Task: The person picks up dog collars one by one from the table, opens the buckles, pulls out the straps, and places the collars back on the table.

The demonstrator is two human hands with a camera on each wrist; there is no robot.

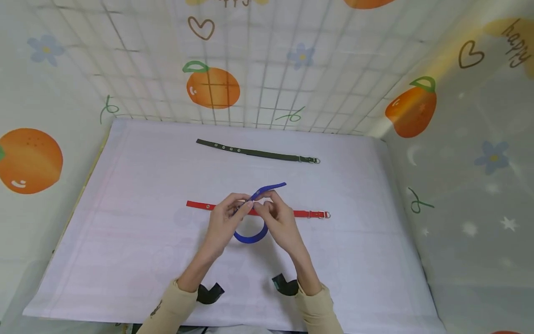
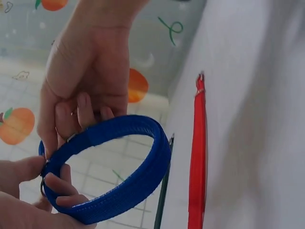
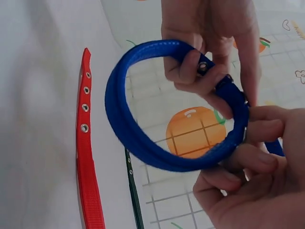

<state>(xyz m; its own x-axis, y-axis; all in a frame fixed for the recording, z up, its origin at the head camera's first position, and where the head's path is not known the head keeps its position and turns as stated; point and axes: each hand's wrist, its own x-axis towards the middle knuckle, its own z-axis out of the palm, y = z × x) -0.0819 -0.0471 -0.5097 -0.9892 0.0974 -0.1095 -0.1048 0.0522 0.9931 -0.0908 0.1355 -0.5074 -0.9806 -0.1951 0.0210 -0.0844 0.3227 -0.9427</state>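
A blue buckle collar (image 1: 250, 239) is bent into a loop and held up off the table between both hands. My left hand (image 1: 224, 221) pinches it on the left of the overlap, near metal eyelets. My right hand (image 1: 278, 223) pinches the overlap from the other side, by the metal fittings. The loose tail of the strap sticks out beyond the fingers, to the upper right in the head view. Fingers partly hide the buckle. Behind the hands a red collar (image 1: 301, 214) lies flat, its middle covered from the head view.
A dark green collar (image 1: 271, 154) lies farther back on the white-covered table (image 1: 137, 260), with its buckle to the right. A wall sheet with printed oranges (image 1: 213, 88) surrounds the back and sides, with a grid pattern at the back.
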